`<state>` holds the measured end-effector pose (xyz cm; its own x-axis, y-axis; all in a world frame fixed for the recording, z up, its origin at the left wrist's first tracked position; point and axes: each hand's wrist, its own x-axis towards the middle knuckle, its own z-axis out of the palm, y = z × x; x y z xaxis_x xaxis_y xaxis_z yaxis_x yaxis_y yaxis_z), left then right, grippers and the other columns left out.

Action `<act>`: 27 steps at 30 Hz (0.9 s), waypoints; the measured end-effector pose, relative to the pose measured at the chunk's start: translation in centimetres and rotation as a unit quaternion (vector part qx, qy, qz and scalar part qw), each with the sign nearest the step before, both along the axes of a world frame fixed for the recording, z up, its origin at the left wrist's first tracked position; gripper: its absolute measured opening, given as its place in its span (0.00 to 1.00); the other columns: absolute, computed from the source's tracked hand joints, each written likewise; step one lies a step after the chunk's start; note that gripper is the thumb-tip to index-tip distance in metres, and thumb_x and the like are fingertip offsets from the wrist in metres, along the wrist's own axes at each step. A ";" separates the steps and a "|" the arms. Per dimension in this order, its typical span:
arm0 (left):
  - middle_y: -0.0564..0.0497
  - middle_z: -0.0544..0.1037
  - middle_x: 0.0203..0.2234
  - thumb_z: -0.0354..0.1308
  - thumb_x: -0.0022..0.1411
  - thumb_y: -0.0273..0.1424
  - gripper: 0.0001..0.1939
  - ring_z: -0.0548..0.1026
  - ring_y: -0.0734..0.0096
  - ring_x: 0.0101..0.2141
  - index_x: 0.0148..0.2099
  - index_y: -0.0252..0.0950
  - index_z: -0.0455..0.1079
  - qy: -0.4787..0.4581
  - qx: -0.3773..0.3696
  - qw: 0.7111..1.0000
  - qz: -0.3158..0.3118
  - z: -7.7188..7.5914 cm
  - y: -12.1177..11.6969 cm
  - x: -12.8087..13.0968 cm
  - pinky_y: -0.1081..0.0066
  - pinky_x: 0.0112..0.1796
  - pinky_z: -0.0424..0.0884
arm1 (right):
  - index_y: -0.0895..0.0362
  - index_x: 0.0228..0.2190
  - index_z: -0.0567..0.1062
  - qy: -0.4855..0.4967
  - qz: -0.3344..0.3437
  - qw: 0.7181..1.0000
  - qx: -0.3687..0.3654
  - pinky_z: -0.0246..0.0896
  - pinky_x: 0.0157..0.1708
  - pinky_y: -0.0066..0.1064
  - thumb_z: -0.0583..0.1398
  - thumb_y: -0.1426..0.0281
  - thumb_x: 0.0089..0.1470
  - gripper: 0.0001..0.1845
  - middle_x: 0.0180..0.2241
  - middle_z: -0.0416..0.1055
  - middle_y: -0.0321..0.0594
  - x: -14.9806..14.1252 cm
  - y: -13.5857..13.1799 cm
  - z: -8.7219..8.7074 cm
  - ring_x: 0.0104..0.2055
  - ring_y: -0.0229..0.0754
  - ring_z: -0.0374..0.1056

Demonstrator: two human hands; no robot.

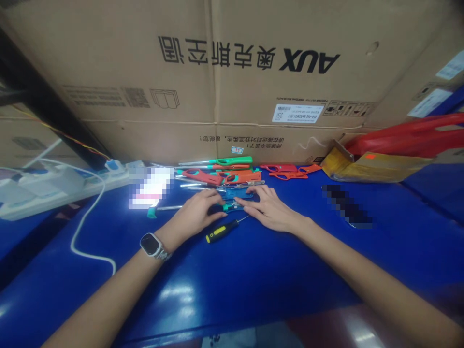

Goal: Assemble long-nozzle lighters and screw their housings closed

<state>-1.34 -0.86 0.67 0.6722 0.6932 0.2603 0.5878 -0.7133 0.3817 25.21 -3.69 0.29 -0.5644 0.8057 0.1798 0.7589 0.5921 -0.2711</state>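
Note:
Both hands meet over a blue lighter-like tool (237, 195) lying on the blue table (253, 270). My left hand (197, 215), with a watch on its wrist, has its fingers curled and pinched on the tool's near end. My right hand (270, 208) lies mostly flat, fingers pressing on the tool's right side. A small black-and-yellow screwdriver (222, 232) lies just below the hands. Behind them is a pile of orange, red and green long-nosed lighters (221, 174).
Large AUX cardboard boxes (217, 72) wall off the back. A white power strip (43, 188) and cable (87, 227) lie at left. Red plastic pieces (409, 137) and a yellow bag (377, 166) sit at right. Blurred patches cover two objects on the table.

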 end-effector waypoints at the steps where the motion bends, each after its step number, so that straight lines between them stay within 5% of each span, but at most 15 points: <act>1: 0.48 0.74 0.43 0.60 0.65 0.37 0.09 0.73 0.60 0.47 0.46 0.40 0.72 0.000 -0.002 1.000 -0.001 0.0 0.0 0.0 0.60 0.48 0.71 | 0.36 0.61 0.63 -0.002 0.000 1.000 -0.006 0.54 0.56 0.57 0.46 0.55 0.68 0.23 0.57 0.60 0.46 0.1 0.1 -0.1 0.61 0.54 0.53; 7: 0.47 0.75 0.43 0.59 0.66 0.38 0.10 0.73 0.60 0.46 0.46 0.39 0.73 -0.002 0.002 1.000 -0.007 0.0 0.3 -0.2 0.60 0.47 0.71 | 0.31 0.59 0.64 0.028 0.005 1.000 -0.013 0.50 0.60 0.60 0.46 0.57 0.69 0.21 0.60 0.58 0.41 0.5 0.8 -0.6 0.65 0.53 0.49; 16: 0.47 0.75 0.44 0.60 0.65 0.37 0.10 0.73 0.59 0.47 0.46 0.40 0.72 0.010 0.004 1.000 -0.008 0.0 0.4 -0.3 0.59 0.48 0.71 | 0.37 0.58 0.68 0.053 0.003 0.998 0.012 0.50 0.59 0.60 0.49 0.58 0.68 0.21 0.59 0.60 0.44 0.2 0.4 -0.4 0.63 0.53 0.50; 23: 0.48 0.74 0.44 0.59 0.66 0.38 0.10 0.72 0.59 0.46 0.47 0.39 0.71 0.024 0.011 1.000 -0.008 0.2 0.2 -0.2 0.59 0.48 0.70 | 0.46 0.50 0.77 0.129 -0.011 0.988 0.079 0.57 0.55 0.51 0.55 0.66 0.65 0.16 0.48 0.67 0.45 -1.0 2.0 0.3 0.53 0.50 0.60; 27: 0.47 0.74 0.43 0.60 0.65 0.37 0.11 0.72 0.58 0.46 0.47 0.38 0.71 0.035 0.014 0.999 -0.006 0.3 0.2 -0.2 0.59 0.48 0.70 | 0.53 0.43 0.79 0.117 -0.033 0.991 0.052 0.59 0.52 0.48 0.59 0.69 0.60 0.11 0.42 0.71 0.44 -2.5 4.0 1.1 0.48 0.49 0.63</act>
